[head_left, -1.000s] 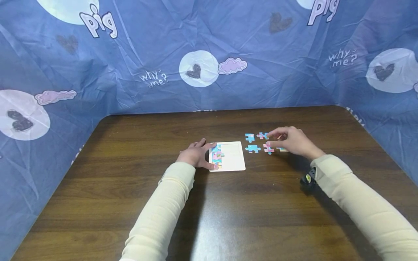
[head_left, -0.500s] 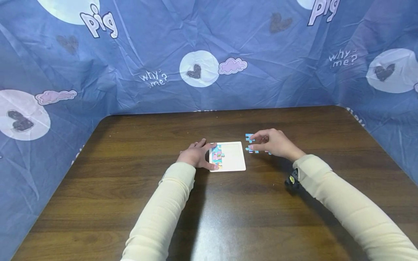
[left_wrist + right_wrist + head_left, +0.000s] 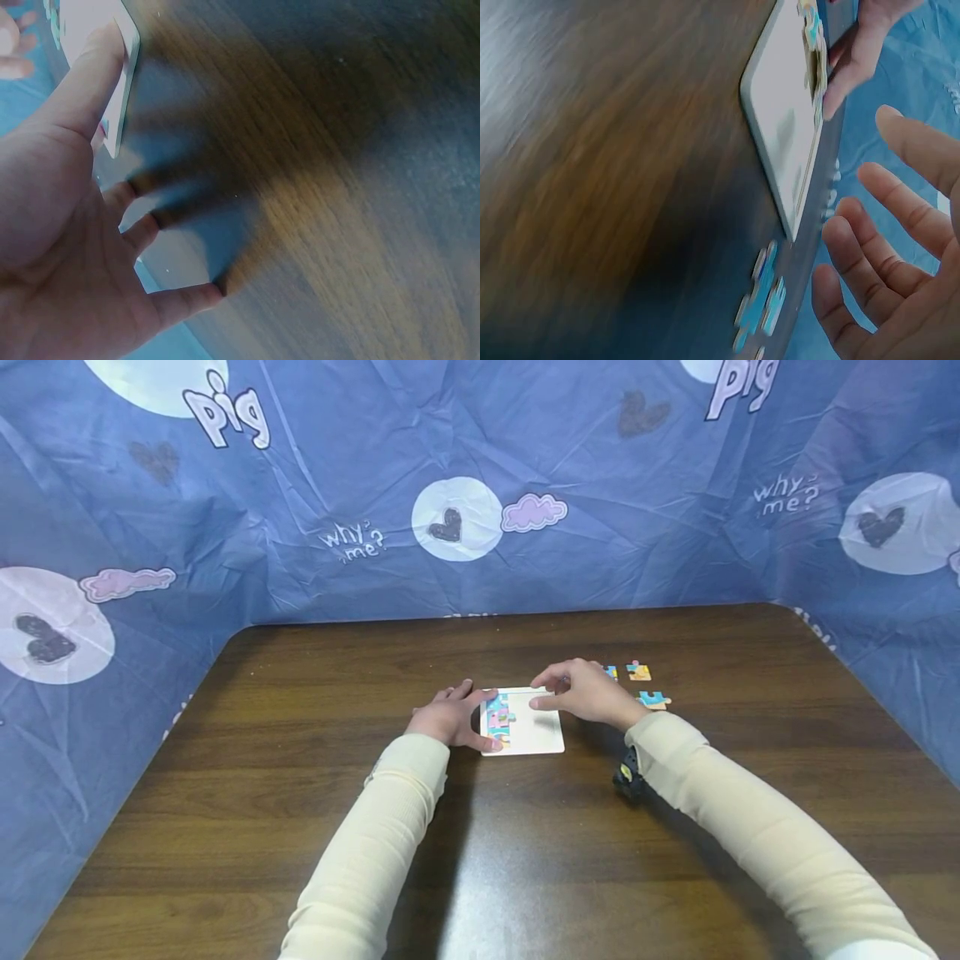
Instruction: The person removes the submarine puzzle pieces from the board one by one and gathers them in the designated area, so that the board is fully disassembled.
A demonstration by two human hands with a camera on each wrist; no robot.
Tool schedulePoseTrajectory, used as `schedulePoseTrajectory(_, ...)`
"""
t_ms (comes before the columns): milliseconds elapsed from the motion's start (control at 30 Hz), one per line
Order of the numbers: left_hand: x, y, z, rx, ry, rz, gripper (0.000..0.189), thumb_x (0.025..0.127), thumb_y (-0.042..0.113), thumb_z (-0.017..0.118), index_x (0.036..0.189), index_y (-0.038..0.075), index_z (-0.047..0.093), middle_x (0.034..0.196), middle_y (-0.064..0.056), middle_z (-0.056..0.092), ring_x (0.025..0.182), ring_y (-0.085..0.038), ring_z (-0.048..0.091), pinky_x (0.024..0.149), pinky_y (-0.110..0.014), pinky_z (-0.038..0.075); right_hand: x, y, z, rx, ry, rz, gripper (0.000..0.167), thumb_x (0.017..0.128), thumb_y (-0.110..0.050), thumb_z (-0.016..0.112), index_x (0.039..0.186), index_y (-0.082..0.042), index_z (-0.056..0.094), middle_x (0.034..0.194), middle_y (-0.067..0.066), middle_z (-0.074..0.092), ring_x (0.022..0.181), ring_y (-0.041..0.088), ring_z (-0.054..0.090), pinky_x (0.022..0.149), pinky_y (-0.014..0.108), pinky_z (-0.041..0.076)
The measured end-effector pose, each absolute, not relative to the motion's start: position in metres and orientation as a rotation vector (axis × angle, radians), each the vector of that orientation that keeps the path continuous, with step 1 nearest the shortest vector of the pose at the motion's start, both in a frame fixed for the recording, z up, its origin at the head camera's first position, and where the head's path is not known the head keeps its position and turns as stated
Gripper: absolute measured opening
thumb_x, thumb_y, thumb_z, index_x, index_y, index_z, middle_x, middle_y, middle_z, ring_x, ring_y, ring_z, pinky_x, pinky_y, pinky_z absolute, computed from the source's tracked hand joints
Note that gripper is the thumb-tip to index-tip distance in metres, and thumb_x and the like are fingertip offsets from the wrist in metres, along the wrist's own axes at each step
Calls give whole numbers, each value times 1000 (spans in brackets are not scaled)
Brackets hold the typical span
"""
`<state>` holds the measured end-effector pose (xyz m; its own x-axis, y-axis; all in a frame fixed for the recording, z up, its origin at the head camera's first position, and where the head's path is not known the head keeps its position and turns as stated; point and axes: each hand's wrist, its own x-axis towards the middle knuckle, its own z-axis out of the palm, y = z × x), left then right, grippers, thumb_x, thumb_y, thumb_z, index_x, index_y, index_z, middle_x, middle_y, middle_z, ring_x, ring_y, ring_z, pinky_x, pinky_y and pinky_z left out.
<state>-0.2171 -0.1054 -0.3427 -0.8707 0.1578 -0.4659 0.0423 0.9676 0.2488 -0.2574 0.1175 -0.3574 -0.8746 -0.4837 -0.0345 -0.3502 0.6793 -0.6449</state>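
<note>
A white square puzzle tray [image 3: 534, 742] lies on the table, with jigsaw pieces [image 3: 498, 718] in blue and pink filling its left column. My left hand [image 3: 442, 718] rests at the tray's left side, thumb near the lower corner and index finger near the upper one. In the left wrist view that thumb [image 3: 94, 67] lies straight on the tray, while other fingers spread off it. My right hand [image 3: 588, 693] hovers over the tray's right edge, thumb and index apart. The right wrist view shows the right hand [image 3: 885, 262] with nothing between its spread fingers.
Loose puzzle pieces lie right of the tray: an orange and blue piece [image 3: 639, 672], a blue piece [image 3: 655, 700] and one partly hidden piece [image 3: 611, 672] behind my right hand. A blue printed cloth [image 3: 465, 585] hangs behind the brown wooden table [image 3: 337, 685].
My right hand has moved left from over the loose pieces to the tray's right edge, uncovering the rightmost pieces. My left hand and the tray have stayed put.
</note>
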Motion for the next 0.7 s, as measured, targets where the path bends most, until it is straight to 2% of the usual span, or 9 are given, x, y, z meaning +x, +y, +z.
schedulePoseTrajectory(133,-216,-106,-343,153,2619,320,88,92,47,74,163,32,25,171,-7,8,155,-34,13,116,-69,19,-257,105,-358,-696,2699,-938,35,89,-26,80,118,-6,75,108,11,72,102,27,64,86,42,52)
schedulePoseTrajectory(333,-217,-107,-342,157,2614,294,89,91,49,73,163,33,23,171,-8,7,155,-34,12,116,-70,19,-256,90,-360,-719,2683,-890,33,91,-25,79,117,-6,75,112,14,72,104,29,65,86,43,54)
schedulePoseTrajectory(467,-217,-107,-343,159,2617,298,90,91,50,74,163,33,23,171,-8,8,155,-34,12,115,-71,19,-255,82,-361,-711,2682,-864,31,90,-24,79,116,-6,76,111,13,73,107,28,65,90,43,53)
schedulePoseTrajectory(700,-214,-108,-343,170,2632,303,90,90,50,75,163,33,24,171,-8,9,155,-34,13,114,-72,20,-256,72,-363,-745,2738,-768,28,89,-22,80,111,-7,78,101,10,74,98,24,66,84,40,53)
